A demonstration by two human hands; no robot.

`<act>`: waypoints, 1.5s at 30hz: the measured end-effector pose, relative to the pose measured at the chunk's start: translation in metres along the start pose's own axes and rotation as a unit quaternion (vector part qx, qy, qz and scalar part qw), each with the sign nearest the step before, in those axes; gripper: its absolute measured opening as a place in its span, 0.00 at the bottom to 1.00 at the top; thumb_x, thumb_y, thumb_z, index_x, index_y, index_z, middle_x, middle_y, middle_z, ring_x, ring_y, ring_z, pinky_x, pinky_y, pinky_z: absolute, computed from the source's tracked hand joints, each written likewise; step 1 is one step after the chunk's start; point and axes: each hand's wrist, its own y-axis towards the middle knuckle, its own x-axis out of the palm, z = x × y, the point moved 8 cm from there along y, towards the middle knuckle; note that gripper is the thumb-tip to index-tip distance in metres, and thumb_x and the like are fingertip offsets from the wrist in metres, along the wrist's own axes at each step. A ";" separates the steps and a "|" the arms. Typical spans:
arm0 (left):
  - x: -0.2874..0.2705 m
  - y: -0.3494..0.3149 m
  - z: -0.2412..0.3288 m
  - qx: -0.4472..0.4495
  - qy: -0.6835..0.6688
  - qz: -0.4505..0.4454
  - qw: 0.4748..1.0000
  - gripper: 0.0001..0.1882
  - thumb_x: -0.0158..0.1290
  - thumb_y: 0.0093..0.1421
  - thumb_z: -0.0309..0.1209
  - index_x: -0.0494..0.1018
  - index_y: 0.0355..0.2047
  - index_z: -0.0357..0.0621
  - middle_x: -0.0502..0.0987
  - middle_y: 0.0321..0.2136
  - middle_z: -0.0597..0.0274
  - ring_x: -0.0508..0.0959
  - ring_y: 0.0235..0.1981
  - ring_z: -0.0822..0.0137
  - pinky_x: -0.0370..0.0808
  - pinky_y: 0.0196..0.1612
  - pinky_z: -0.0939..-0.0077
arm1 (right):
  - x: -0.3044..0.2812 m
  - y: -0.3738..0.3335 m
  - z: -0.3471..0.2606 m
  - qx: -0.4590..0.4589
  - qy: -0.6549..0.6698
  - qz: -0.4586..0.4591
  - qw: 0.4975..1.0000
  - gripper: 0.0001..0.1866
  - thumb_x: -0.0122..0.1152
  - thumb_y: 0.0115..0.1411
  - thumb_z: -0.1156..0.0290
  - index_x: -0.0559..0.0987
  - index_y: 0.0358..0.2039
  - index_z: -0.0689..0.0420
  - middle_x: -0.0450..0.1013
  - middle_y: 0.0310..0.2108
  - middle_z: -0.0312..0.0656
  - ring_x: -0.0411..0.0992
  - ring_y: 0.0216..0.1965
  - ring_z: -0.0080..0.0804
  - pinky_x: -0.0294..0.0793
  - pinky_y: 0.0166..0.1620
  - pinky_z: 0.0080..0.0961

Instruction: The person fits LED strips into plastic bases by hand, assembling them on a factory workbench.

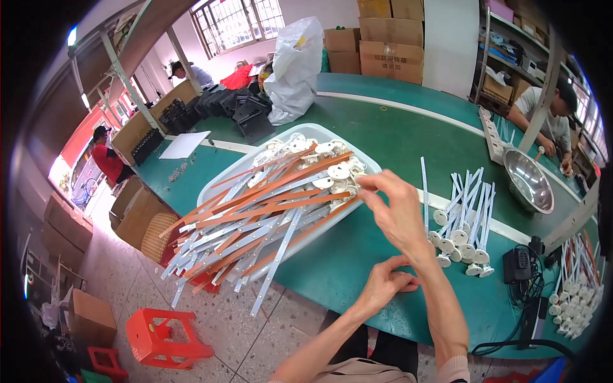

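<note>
My right hand (394, 207) reaches over the right rim of a pale plastic tub (300, 252). Its thumb and forefinger are curved and apart, beside white round discs (338, 171) in the tub; nothing shows between them. Long flat strips, some silver-white with small dots (276, 263), others orange-brown (255, 213), lie across the discs and stick out past the tub's left and near sides. Lower down, my left hand (383, 287) hovers over the green table near its front edge, behind my right forearm. Its fingers are loosely bent and apart, with nothing visible in them.
Right of my hands lies a group of strips with white discs (461, 237) on the table (408, 137). Beyond are a black power adapter (516, 265) with cables, a metal bowl (529, 180) and a co-worker (543, 118). A red stool (167, 338) stands on the floor, left.
</note>
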 end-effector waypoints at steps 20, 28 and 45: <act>0.006 0.002 -0.002 0.021 0.017 0.002 1.000 0.19 0.46 0.56 0.20 0.66 0.49 0.30 0.76 0.36 0.56 0.78 0.33 0.71 0.77 0.40 0.79 | 0.067 0.072 0.033 -0.048 -0.247 -0.115 0.961 0.13 0.54 0.50 0.80 0.81 0.35 0.55 0.73 0.33 0.44 0.68 0.38 0.42 0.69 0.42 0.36; 0.007 0.001 0.004 0.016 0.023 -0.010 1.000 0.20 0.45 0.57 0.19 0.64 0.51 0.29 0.73 0.43 0.53 0.78 0.37 0.68 0.77 0.43 0.77 | 0.043 0.073 0.038 0.027 -0.040 -0.022 0.999 0.09 0.57 0.50 0.75 0.82 0.31 0.58 0.76 0.24 0.47 0.75 0.26 0.39 0.72 0.33 0.31; 0.007 0.002 -0.001 0.011 -0.010 -0.003 1.000 0.22 0.47 0.57 0.18 0.63 0.54 0.33 0.67 0.50 0.51 0.77 0.40 0.62 0.77 0.43 0.74 | -0.048 0.056 -0.005 0.025 0.200 0.175 0.964 0.06 0.53 0.57 0.76 0.78 0.32 0.62 0.76 0.23 0.38 0.72 0.27 0.20 0.72 0.32 0.19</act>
